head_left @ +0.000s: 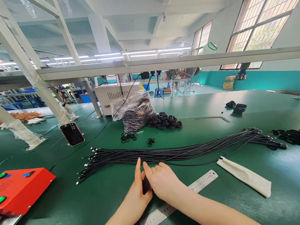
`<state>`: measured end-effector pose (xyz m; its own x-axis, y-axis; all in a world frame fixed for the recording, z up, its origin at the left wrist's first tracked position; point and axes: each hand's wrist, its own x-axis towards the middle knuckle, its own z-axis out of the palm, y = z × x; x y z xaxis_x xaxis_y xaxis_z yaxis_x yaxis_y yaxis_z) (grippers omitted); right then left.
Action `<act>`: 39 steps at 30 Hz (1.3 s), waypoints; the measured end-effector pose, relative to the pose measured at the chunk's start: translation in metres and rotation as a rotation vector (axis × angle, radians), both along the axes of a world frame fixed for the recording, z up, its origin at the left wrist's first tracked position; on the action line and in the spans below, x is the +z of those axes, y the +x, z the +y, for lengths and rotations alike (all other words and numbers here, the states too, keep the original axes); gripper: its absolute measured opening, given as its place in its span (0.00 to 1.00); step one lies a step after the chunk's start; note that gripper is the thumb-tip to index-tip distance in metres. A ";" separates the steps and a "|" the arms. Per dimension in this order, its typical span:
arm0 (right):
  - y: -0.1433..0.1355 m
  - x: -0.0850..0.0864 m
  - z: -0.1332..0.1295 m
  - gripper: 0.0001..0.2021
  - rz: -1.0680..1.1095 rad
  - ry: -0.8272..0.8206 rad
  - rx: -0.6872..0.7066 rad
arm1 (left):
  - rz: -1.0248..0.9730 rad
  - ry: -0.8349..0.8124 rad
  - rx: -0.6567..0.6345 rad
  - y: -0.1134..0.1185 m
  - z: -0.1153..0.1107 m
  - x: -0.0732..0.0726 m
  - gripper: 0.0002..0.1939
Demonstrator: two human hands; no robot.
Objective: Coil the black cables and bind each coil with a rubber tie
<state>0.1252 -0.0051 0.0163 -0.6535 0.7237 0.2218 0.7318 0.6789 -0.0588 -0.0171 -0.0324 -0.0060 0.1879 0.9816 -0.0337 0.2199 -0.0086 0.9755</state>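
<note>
- At lower centre, a black bundle [146, 185] is held between left hand [137, 193] and right hand [162, 180], mostly hidden.
- The ruler [203, 181] is partly covered by right forearm [199, 204].

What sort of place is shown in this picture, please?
Probably a factory workshop handling cables: a long bundle of black cables lies across a broad green worktable, a pile of black coils sits behind it, and rows of tube lights run overhead.

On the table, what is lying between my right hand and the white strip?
The far end of the ruler, on the green table; the head view shows it.
</note>
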 end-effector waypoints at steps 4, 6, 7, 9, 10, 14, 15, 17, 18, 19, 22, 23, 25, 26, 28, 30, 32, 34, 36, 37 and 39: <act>-0.005 -0.007 0.004 0.09 0.020 0.003 -0.042 | 0.017 -0.013 0.074 0.001 0.007 -0.005 0.33; -0.006 -0.009 0.003 0.10 0.053 0.039 -0.077 | 0.039 -0.018 0.082 0.003 0.008 -0.004 0.20; -0.006 -0.011 0.003 0.11 0.065 0.057 -0.094 | 0.058 -0.026 0.092 0.004 0.007 -0.003 0.15; -0.008 -0.017 0.002 0.12 0.085 0.083 -0.111 | 0.111 -0.043 0.119 0.004 0.006 -0.001 0.09; -0.008 -0.020 0.003 0.12 0.096 0.089 -0.110 | 0.142 -0.048 0.123 0.004 0.005 0.000 0.08; -0.006 -0.024 0.007 0.11 0.128 0.045 -0.046 | 0.229 -0.037 0.069 -0.001 0.006 0.007 0.03; -0.005 -0.023 0.007 0.11 0.129 0.009 -0.023 | 0.235 -0.033 0.050 -0.003 0.007 0.010 0.03; -0.002 -0.018 0.008 0.11 0.137 -0.092 0.013 | 0.231 -0.031 0.014 -0.005 0.008 0.014 0.04; -0.001 -0.015 0.007 0.11 0.161 -0.153 0.014 | 0.225 -0.028 0.001 -0.005 0.009 0.015 0.06; 0.000 -0.012 0.006 0.12 0.206 -0.225 0.012 | 0.231 -0.017 0.001 -0.006 0.010 0.015 0.08; 0.002 -0.005 0.003 0.15 0.483 -0.492 -0.010 | 0.310 0.038 0.060 -0.008 0.013 0.011 0.06; 0.002 -0.004 0.002 0.16 0.594 -0.572 -0.045 | 0.343 0.053 0.090 -0.009 0.015 0.009 0.04; 0.001 -0.003 0.001 0.13 0.770 -0.694 -0.163 | 0.383 0.065 0.128 -0.010 0.018 0.004 0.05; 0.000 -0.003 0.001 0.08 0.834 -0.745 -0.219 | 0.389 0.068 0.136 -0.011 0.019 0.003 0.06; -0.004 -0.005 0.000 0.05 0.950 -0.867 -0.266 | 0.401 0.076 0.140 -0.012 0.021 0.001 0.06; -0.007 -0.009 -0.001 0.14 1.072 -1.000 -0.245 | 0.416 0.083 0.135 -0.012 0.021 -0.001 0.05; -0.010 -0.014 0.000 0.18 1.175 -1.111 -0.235 | 0.430 0.082 0.124 -0.012 0.020 -0.003 0.04; -0.011 -0.017 0.001 0.20 1.240 -1.215 -0.230 | 0.443 0.074 0.113 -0.011 0.020 -0.006 0.05; -0.010 -0.020 0.003 0.22 1.287 -1.304 -0.234 | 0.453 0.067 0.109 -0.011 0.021 -0.010 0.06; -0.010 -0.020 0.004 0.23 1.308 -1.336 -0.240 | 0.459 0.064 0.113 -0.011 0.021 -0.012 0.06; -0.010 -0.021 0.005 0.24 1.340 -1.376 -0.259 | 0.471 0.059 0.127 -0.011 0.023 -0.014 0.06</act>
